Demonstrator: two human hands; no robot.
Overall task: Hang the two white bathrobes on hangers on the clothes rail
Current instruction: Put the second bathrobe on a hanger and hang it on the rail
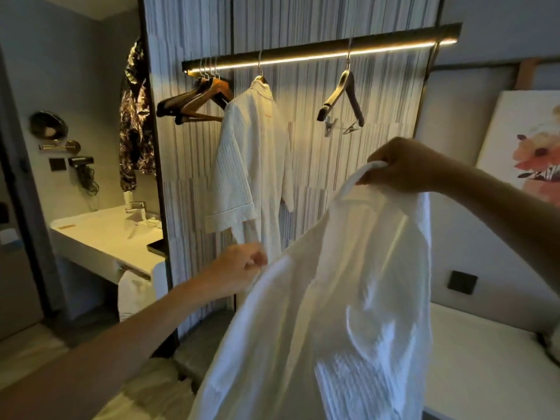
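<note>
Both hands grip the second bathrobe (348,283) below the clothes rail (321,50): right hand (400,168) fingers closed on its collar, left hand (239,268) pinching its edge.

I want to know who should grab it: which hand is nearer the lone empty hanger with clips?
Right. The right hand is just below the empty hanger, gripping the held bathrobe; the left hand is far lower and leftward.

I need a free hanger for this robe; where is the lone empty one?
The empty hanger hangs on the rail, right of the hung bathrobe.
</note>
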